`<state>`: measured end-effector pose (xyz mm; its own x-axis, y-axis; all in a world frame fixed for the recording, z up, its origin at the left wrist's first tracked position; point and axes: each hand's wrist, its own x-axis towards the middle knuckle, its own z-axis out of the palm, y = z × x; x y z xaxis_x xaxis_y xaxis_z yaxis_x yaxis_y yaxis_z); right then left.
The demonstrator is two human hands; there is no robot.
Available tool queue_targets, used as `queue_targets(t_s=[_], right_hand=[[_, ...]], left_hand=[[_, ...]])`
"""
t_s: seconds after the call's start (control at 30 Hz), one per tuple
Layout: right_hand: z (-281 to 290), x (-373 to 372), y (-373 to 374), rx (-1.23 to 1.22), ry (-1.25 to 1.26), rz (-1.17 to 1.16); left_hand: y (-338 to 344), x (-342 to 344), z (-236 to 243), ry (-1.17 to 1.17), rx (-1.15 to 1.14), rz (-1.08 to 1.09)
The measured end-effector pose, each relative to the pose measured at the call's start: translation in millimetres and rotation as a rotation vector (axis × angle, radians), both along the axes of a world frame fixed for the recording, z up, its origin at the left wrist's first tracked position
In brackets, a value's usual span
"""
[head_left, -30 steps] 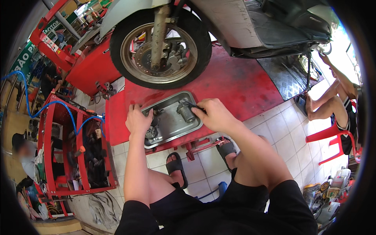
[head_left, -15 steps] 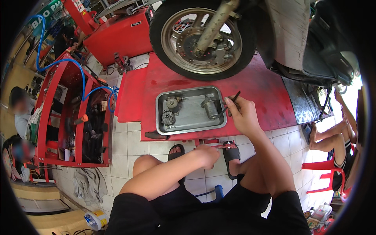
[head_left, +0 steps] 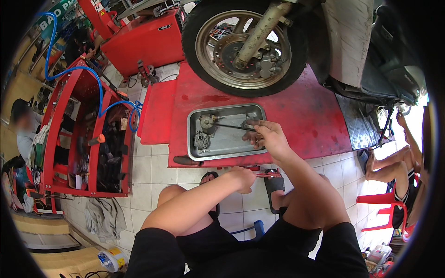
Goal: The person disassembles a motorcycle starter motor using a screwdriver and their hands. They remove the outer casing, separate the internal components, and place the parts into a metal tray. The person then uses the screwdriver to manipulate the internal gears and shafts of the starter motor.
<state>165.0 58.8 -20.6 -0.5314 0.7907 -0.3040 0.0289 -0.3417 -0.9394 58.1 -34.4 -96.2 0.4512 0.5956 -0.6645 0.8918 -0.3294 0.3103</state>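
A shallow metal tray [head_left: 189,135] lies on the red platform. My right hand [head_left: 272,140] is closed over its right end, gripping a thin dark rod [head_left: 235,127]. The rod runs left across the tray, its far end close to a round metal part [head_left: 207,122]. Below that part sits a smaller metal housing [head_left: 201,141]. Fingers and glare mostly hide the metal cylinder at the tray's right end, so contact with it cannot be seen. My left hand [head_left: 243,180] is closed in front of the platform edge, above my feet; whatever it may hold is hidden.
A motorbike's front wheel [head_left: 245,51] stands on the red platform [head_left: 315,125] beyond the tray. A dark-handled tool [head_left: 187,161] lies at the platform's near edge. Left is a red tool cart [head_left: 95,153] with a blue hose [head_left: 99,88]. Another person sits at right by a red chair [head_left: 382,199].
My right hand has moved left and over the tray's right end, covering the cylinder. The rod has swung to point left toward the round part. My left hand has barely shifted.
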Motion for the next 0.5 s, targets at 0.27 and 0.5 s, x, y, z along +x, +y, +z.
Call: queue_targets(t_s=[0.27,0.5], right_hand=[[-14.2,-7.0,-19.2,-0.253,-0.05,0.235],[-44.1,-20.2,-36.8,-0.478,-0.04,0.125]], left_hand=[[-5.2,-1.7,-7.6,0.017,-0.014,0.014],[-11.6,7.9,-21.8,0.002,-0.054,-0.094]])
